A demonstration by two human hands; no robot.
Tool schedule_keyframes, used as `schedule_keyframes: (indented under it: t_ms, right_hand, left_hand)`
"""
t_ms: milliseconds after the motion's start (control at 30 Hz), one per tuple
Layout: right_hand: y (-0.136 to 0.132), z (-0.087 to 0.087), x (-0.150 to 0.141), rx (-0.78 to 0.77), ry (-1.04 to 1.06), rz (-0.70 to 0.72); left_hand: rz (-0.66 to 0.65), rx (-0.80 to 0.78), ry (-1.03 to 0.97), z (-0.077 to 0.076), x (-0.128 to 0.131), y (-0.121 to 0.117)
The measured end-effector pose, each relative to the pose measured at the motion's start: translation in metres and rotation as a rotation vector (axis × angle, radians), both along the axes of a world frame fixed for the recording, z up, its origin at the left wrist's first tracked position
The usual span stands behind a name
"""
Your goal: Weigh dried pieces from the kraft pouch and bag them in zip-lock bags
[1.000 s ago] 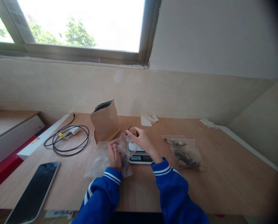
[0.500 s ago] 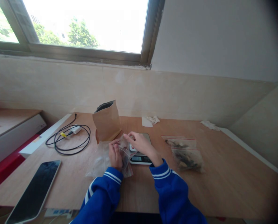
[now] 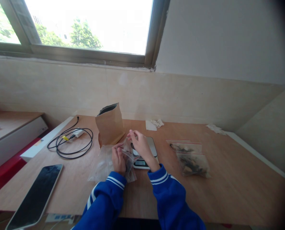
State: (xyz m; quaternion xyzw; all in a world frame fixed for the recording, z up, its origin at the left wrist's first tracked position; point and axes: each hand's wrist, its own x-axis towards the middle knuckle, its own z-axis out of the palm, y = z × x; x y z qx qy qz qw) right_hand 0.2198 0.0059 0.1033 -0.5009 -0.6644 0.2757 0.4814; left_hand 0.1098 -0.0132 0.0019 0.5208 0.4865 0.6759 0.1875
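My left hand (image 3: 119, 160) is closed around a clear zip bag (image 3: 127, 147), whose mouth points up. Several more clear bags (image 3: 100, 166) lie flat under and beside that hand. Just above the bag's mouth is my right hand (image 3: 139, 142), its fingertips drawn together; whatever they pinch, if anything, is too small to make out. Behind and below the right wrist sits a kitchen scale (image 3: 152, 146) with a small display, partly covered by the hand. A brown paper pouch (image 3: 110, 126) stands with its top open, behind the left hand.
Two filled zip bags (image 3: 192, 164) with dark dried contents lie at the right. A coiled black cable (image 3: 72, 157) and a phone (image 3: 35, 196) are at the left. Crumpled tissue (image 3: 156, 123) rests near the wall.
My right hand has lifted slightly, up and away from the bag's mouth, and its forearm has shifted left. My left hand keeps its hold on the bag.
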Motion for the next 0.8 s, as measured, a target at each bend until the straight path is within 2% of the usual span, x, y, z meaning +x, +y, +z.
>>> schedule_keyframes:
  t_ms: [100, 267, 367, 533, 667, 800]
  right_hand:
    - [0.002, -0.002, -0.005, 0.051, 0.055, -0.058]
    - [0.002, -0.004, -0.016, 0.162, -0.004, -0.160]
    - [0.001, -0.004, -0.018, 0.176, 0.001, -0.183]
    - [0.000, -0.005, -0.012, 0.106, 0.136, -0.208]
    - [0.001, -0.007, -0.009, -0.012, 0.223, -0.165]
    - [0.002, -0.009, -0.010, -0.053, 0.283, -0.105]
  left_hand:
    - [0.002, -0.004, -0.001, 0.001, 0.001, -0.001]
    - [-0.005, -0.017, -0.010, 0.002, 0.001, -0.001]
    - [-0.011, -0.010, -0.034, 0.002, 0.001, -0.001]
    - [-0.013, -0.011, -0.051, 0.003, 0.001, -0.001]
    - [-0.020, -0.006, -0.062, 0.002, 0.001, -0.001]
    - [-0.017, 0.020, -0.064, 0.001, 0.001, 0.000]
